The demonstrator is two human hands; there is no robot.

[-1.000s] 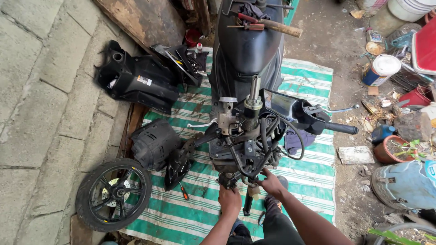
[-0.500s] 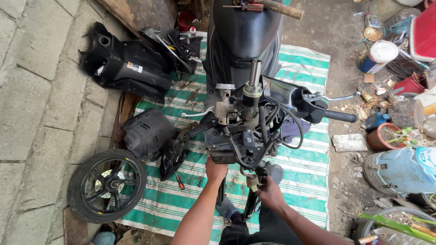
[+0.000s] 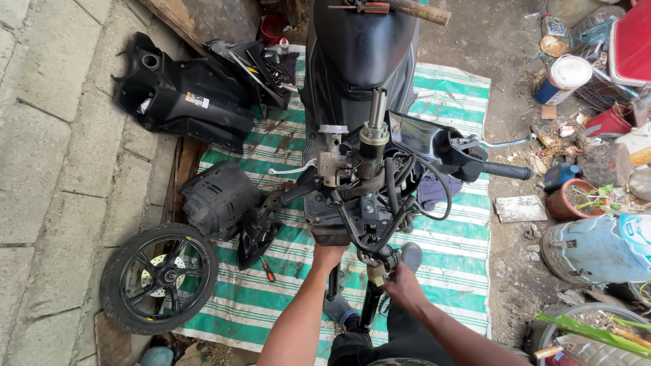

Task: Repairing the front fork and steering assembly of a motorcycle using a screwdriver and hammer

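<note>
Scooter front frame (image 3: pixel 359 217) under both hands' fingers (image 3: pixel 400 274)

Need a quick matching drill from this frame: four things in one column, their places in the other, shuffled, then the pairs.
Things:
1. wheel
2. screwdriver
3. white can
4. left hand

Places:
A. on the dirt, upper right
B. on the striped mat, beside the front of the scooter
C. gripping the lower front of the scooter's stripped frame
D. flat at the mat's left edge

Pairs: 1-D, 2-B, 3-A, 4-C
</note>
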